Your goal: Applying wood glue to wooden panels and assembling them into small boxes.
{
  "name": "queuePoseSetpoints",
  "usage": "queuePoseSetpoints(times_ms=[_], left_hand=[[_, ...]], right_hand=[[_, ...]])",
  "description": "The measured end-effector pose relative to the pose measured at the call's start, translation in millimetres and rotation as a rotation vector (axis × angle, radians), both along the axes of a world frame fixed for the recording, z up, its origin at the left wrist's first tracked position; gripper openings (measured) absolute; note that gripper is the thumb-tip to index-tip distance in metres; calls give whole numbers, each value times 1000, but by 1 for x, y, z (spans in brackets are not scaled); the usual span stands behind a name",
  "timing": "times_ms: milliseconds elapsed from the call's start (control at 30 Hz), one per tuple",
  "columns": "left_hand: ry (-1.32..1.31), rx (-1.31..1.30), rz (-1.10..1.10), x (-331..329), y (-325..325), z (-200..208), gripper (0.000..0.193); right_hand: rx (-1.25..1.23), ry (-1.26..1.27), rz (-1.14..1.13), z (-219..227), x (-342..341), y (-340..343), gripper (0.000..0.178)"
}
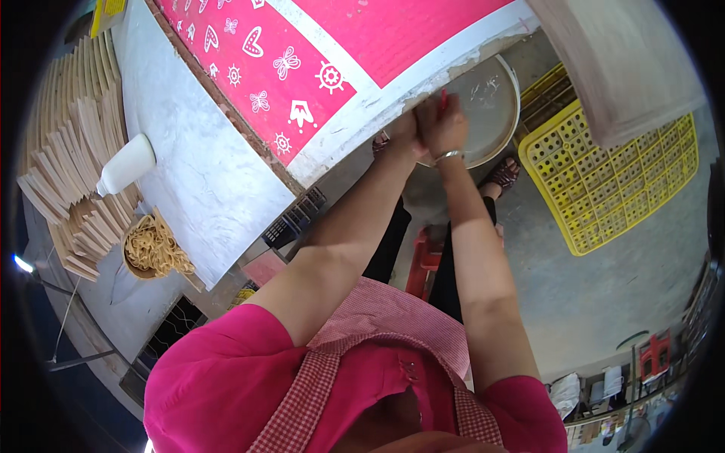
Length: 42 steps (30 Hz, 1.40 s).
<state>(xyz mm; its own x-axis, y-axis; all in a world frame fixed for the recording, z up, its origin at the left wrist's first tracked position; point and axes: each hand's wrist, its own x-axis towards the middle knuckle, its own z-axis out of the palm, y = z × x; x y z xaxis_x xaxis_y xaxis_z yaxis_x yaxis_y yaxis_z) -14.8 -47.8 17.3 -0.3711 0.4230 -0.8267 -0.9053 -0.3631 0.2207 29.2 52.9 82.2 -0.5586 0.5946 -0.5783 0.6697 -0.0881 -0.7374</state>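
Both arms reach forward to a round pale basin [495, 113] on the floor, partly under the table edge. My right hand [444, 128], with a silver bracelet at the wrist, is closed over the basin's near left side. From its fingers sticks a small red object [444, 99], too little of it showing to name. My left hand [408, 134] is close against the right one, beside the basin rim. Its fingers are mostly hidden by the table edge and the right hand.
A pink printed sheet [257, 68] covers the table ahead. At left, a white bottle [128, 164], stacked wooden strips [68, 128] and a bowl of rubber bands [155, 249] surround a pale board [204, 181]. A yellow crate [612, 177] and red stool [424, 260] stand on the floor.
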Motion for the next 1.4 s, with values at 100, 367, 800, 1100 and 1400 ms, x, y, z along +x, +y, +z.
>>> queuePoseSetpoints(times_ms=[100,367,800,1100,1400], left_hand=[[-60,161,2,15,36,46,35],[236,216,-157,4,46,127,52],[-69,-261,-41,-7,66,147,15],[70,-466,-88,-14,80,167,31],[75,-584,-126,31,70,148,35]], right_hand=[[456,330,-19,22,22,-17,34],[695,78,125,86,11,-12,28],[14,332,-566,120,42,-3,22],[66,309,-357,138,69,-19,23],[265,251,-10,132,85,-4,30]])
